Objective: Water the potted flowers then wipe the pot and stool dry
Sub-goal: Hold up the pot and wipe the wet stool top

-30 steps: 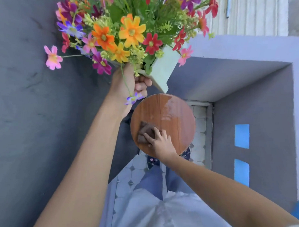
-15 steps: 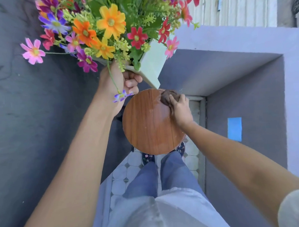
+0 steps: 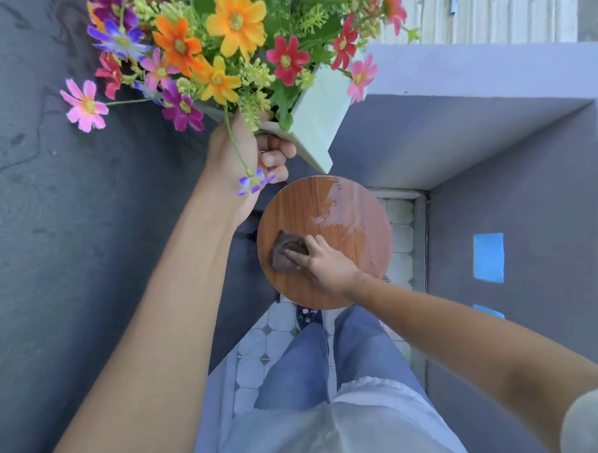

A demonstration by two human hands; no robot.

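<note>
On the stool [image 3: 328,225], right hand [image 3: 321,264] presses flat on cloth [image 3: 285,254].

- flowers [image 3: 237,20], at 12 o'clock: orange, yellow, red, pink and purple blooms among green leaves.
- pot [image 3: 315,123]: pale green.
- stool [image 3: 360,251], centre: reddish-brown wood grain, with a glossy pale sheen at the seat's 1 o'clock.
- cloth [image 3: 285,254], at the seat's 9 o'clock: dark brown.
- floor tiles [image 3: 258,351], at 6 o'clock: white octagons with small grey diamonds.
- jeans [image 3: 297,370]: blue.
- shirt [image 3: 334,430]: white.
- shoe [image 3: 308,315]: dark with a small floral print.
- wall [image 3: 51,237], at 9 o'clock: dark grey.
- rectangles [image 3: 488,257], at 3 o'clock: bright blue.
</note>
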